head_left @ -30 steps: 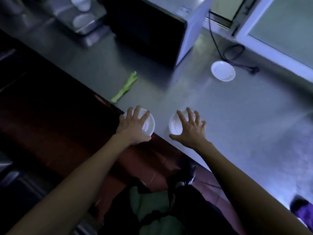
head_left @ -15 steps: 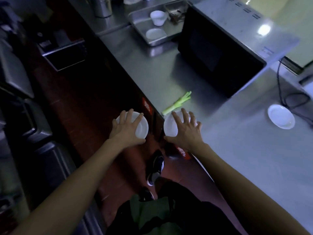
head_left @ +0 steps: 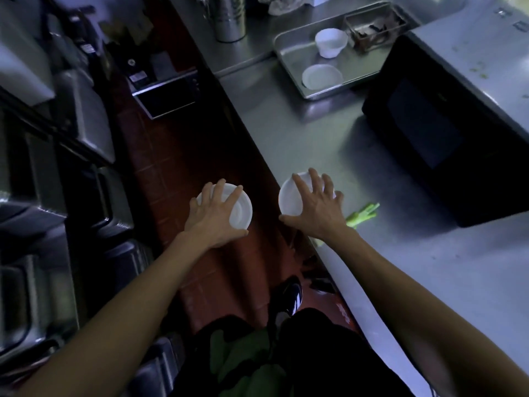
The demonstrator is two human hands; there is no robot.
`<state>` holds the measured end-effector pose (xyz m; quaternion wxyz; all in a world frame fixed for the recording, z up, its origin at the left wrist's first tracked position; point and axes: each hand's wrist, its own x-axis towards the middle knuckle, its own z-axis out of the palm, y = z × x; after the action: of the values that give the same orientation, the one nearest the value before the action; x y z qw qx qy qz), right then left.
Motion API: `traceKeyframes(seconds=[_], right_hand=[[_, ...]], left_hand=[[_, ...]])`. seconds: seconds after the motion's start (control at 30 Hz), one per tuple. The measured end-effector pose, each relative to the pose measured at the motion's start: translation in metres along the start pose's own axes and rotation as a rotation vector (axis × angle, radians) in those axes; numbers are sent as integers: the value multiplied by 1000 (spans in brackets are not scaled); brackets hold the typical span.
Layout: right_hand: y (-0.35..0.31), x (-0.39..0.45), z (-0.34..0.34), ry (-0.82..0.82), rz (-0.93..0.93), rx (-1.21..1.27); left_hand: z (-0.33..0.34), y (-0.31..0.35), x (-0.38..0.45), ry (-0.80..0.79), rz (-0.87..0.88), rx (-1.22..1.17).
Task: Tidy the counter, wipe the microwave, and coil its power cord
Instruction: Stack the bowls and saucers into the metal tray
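Two white dishes had come away from the counter edge since a second before: the left hand gripped one small plate over the red floor, fingers spread across it, while the right hand clutched a second plate. Farther along, a metal tray held a white cup and saucer, beside the black microwave.

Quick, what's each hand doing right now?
Left hand: grips a white dish from above, out over the floor.
Right hand: grips a second white dish at the counter edge.
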<state>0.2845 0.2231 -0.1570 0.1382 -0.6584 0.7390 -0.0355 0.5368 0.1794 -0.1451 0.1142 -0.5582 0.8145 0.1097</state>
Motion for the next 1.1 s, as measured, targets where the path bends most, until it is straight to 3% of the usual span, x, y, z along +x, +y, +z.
traceKeyframes(seconds=[0.33,0.7,1.1], right_hand=[[-37,88,3,-105,-46,-72],[-106,191,-33,-16,90,-126],[-101,230,-37,22,277,-82]], left_hand=[[-4,-65,64,-26,-58,-84],[-58,-158,180,25,61,-128],[-87,-165,259,4,222,-98]])
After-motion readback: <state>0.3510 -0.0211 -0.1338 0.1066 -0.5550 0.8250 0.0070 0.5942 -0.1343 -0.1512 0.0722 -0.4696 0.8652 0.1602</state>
